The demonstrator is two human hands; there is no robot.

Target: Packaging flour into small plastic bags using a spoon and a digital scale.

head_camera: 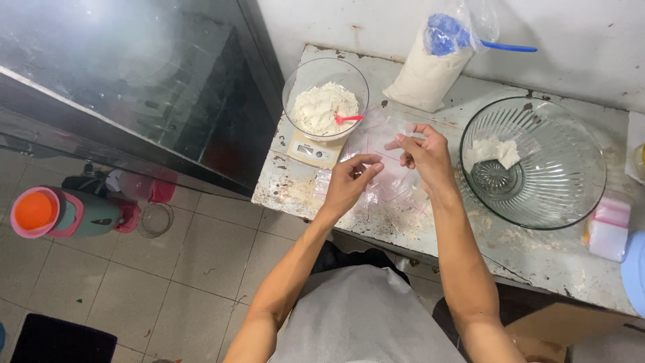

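Both my hands hold a small clear plastic zip bag [384,140] above the worn white table [537,252]. My left hand [349,183] pinches its lower edge, and my right hand [424,156] pinches its upper right corner. More clear bags [386,191] lie flat under my hands. Just beyond, a glass bowl of white powder [325,101] with a small red scoop [348,119] in it stands on a small digital scale [313,152].
A large ribbed glass bowl [534,165] with a white lump in it sits at the right. A plastic sack of white powder with a blue scoop [433,57] leans on the wall. A pink-capped container [608,232] is far right. On the floor lie a jug with an orange lid [60,212] and a glass lid [156,219].
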